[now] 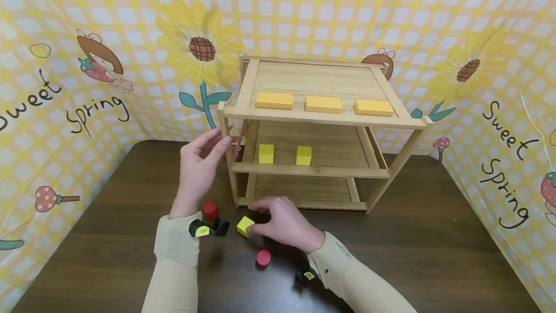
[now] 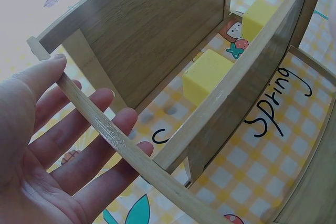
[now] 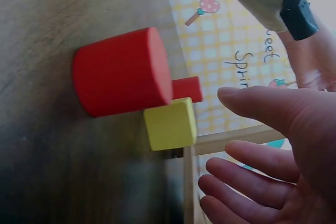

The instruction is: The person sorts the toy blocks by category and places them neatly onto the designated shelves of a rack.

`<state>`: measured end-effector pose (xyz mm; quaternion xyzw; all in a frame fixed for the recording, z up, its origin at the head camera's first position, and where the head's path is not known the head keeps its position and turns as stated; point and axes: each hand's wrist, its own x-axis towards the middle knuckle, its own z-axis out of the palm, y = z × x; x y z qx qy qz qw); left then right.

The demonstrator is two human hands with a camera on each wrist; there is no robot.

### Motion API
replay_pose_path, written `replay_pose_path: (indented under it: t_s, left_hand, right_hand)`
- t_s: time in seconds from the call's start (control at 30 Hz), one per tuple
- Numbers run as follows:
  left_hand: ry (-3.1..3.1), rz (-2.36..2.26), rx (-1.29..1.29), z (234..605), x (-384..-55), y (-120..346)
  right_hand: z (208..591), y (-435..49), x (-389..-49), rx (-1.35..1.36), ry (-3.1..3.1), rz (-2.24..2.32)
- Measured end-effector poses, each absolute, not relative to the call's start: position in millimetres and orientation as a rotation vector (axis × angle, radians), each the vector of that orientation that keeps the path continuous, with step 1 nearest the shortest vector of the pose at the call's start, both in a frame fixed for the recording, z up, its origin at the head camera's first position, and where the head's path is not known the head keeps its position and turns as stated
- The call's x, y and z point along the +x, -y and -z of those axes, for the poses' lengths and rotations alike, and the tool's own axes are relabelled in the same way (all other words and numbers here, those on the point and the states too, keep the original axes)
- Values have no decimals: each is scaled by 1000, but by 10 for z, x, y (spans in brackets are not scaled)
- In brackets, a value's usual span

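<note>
We recorded, in order of size, the following arrangement. A yellow-and-white checked fabric backdrop (image 1: pixel 278 8) with printed sunflowers surrounded a dark brown wood-grain table (image 1: pixel 434 226). On the table stood a three-tier light wooden shelf rack (image 1: pixel 317 78).

We noted the left hand (image 1: pixel 197 161) at the rack's left front wooden post (image 1: pixel 233 185): the thumb lay on one side and the loosely curved fingers passed behind, holding the post lightly. The right hand (image 1: pixel 284 221) was low in front of the rack, with thumb and fingers parted at the yellow wooden cube (image 1: pixel 244 226) on the table. The hand had hold of nothing; we could not tell whether the thumb touched the cube.

Three flat orange rectangular blocks (image 1: pixel 323 104) lay in a spaced row along the top tier's front edge. Two matching yellow cubes (image 1: pixel 266 154) sat apart on the middle tier, left of centre. We located the table cube between two upright red cylinders (image 1: pixel 263 259), one near the left wrist, the other farther from the rack.
</note>
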<state>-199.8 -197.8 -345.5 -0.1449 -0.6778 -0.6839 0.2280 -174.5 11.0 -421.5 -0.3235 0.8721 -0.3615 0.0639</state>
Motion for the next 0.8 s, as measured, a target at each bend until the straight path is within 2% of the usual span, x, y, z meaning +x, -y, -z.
replay_pose_path:
  t_s: [0.8]
  left_hand:
    - [1881,1835,-405,3459,-2004,1986]
  right_hand:
    - [4365,-22,-1743,-1012,-2626,1024]
